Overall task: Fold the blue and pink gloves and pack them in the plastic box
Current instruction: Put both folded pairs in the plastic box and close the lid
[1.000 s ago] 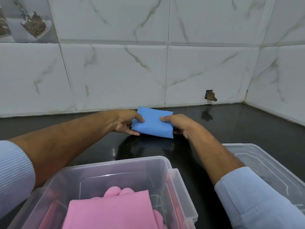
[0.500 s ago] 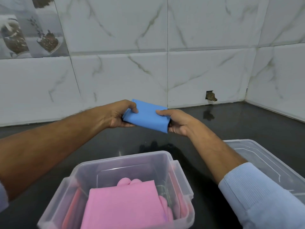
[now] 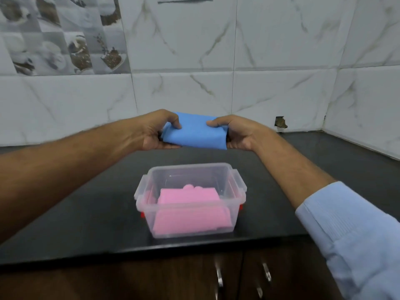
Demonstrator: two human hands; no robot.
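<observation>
Since 0.5 s ago the folded blue glove [image 3: 195, 132] has risen higher above the tabletop [image 3: 91, 213], and the plastic box [image 3: 190, 200] now shows whole and farther from the camera, no longer cut off at the bottom edge. The clear lid that lay at the right before is out of the picture.

The left hand [image 3: 153, 132] holds the blue glove's left end, thumb on top and fingers curled under it. The right hand [image 3: 236, 133] holds the right end the same way, thumb pressed on the upper face. So each grip is closed on the glove, which hangs in the air between the 2 hands, in front of the tiled wall [image 3: 270, 50] and apart from the box.

The box stands open on the dark tabletop near its front edge, below the hands. The folded pink glove [image 3: 188, 210] lies inside it, on the bottom, with fingertips showing at its far edge. Small red parts show at the box's lower corners.

A light blue sleeve [image 3: 350, 234] covers the right forearm. Below the tabletop are dark cabinet doors with metal handles [image 3: 219, 278].
</observation>
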